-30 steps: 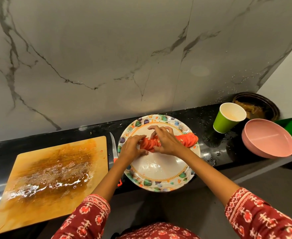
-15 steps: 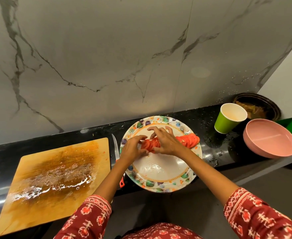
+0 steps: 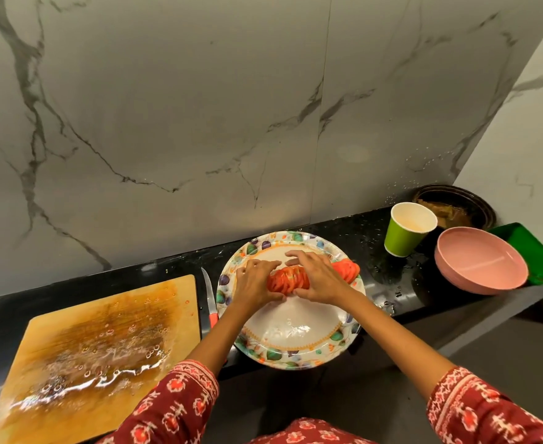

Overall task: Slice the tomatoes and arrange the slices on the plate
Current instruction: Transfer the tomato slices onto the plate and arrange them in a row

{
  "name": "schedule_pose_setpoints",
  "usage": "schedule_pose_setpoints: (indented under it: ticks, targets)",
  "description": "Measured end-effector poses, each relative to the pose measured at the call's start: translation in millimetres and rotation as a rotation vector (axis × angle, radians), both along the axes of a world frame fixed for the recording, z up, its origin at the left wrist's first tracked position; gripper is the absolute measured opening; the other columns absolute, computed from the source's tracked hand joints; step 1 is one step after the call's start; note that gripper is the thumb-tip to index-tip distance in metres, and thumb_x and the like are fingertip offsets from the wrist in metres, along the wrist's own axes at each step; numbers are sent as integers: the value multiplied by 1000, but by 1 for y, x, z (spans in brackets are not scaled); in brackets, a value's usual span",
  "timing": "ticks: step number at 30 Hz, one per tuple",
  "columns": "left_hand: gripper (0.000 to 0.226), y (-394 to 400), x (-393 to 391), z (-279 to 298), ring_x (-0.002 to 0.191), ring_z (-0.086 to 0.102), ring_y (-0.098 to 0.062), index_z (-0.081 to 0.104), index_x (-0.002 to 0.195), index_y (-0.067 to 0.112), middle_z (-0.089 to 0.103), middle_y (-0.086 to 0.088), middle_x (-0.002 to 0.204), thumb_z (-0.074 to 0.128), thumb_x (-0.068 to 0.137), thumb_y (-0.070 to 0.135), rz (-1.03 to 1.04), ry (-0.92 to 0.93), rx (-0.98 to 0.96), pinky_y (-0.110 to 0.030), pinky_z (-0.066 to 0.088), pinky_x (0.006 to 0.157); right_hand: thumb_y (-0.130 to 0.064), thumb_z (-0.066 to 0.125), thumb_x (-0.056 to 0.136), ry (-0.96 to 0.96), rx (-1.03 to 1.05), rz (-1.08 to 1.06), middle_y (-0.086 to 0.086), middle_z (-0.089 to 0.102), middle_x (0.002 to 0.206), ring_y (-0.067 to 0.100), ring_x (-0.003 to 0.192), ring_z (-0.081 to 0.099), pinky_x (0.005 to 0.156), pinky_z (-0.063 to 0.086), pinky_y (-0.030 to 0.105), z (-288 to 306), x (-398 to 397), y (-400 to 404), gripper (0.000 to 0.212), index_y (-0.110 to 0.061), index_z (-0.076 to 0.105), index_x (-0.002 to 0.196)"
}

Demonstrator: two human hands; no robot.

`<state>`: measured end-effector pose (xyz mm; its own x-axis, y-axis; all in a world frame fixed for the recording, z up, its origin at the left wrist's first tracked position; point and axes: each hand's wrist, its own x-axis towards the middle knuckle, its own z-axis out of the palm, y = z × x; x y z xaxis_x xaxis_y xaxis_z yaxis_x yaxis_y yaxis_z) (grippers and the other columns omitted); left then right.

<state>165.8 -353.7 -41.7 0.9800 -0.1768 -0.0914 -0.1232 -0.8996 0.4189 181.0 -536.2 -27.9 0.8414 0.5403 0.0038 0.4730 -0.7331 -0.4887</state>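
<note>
board [image 3: 97,354]: far L of both hands, wet w/ juice + seeds, no tomato left on it
knife [image 3: 208,296]: just L of L hand, betw board & plate, blade pointing away, red handle near end
L hand [image 3: 255,280]: over plate, fingers curled round L end of slice row, grasping it
tomato slices [image 3: 288,280]: on plate, far half; row upright & packed, long axis L-R, squeezed betw the two hands; more slices [image 3: 347,270] fanned out just R of R hand
R hand [image 3: 316,277]: fingers curled over top/R side of row, grasping it too; both hands equally near, one per end
plate [image 3: 292,334]: floral rim, under hands; near half bare, wet sheen
next (guess): spread row along its L-R axis, room toward L rim & near half
cup [image 3: 408,230]: green, well R of R hand, contents unclear
pink bowl [image 3: 480,261]: further R, looks empty
dark bowl [image 3: 456,205]: behind cup, brownish stuff inside, can't ID
</note>
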Motion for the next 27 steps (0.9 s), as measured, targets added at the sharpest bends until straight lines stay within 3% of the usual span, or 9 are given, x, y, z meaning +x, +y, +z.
schedule_pose_setpoints:
  ticks: [8, 14, 19, 27]
  targets:
    - [74, 3, -3, -9, 127, 35, -20, 38, 138, 25, 49, 0, 136, 74, 74, 38, 37, -27, -69, -38, 29, 100, -26, 71, 78, 69, 19, 0, 3, 53, 130, 19, 129, 39, 112, 20, 42, 3, 5, 10, 77, -21, 26, 139]
    - [75, 4, 2, -6, 125, 38, -20, 39, 137, 24, 50, -1, 135, 75, 73, 38, 45, -26, -68, -37, 31, 102, -25, 69, 79, 143, 18, 46, 4, 52, 137, 22, 136, 34, 115, 12, 50, 13, 14, 16, 81, -19, 19, 142]
    - [84, 0, 3, -3, 129, 34, -20, 33, 141, 25, 45, 1, 140, 75, 71, 42, 12, -9, -78, -39, 27, 103, -28, 72, 78, 149, -36, 42, 6, 48, 140, 22, 137, 34, 116, 4, 49, 10, 15, 10, 89, -22, 13, 144]
    - [73, -4, 5, -6, 130, 33, -19, 35, 140, 24, 46, 1, 139, 71, 78, 35, -27, -21, -49, -39, 26, 105, -28, 70, 78, 20, 68, 13, 1, 62, 119, 18, 128, 45, 115, 6, 41, -6, 10, 3, 81, -20, 20, 142]
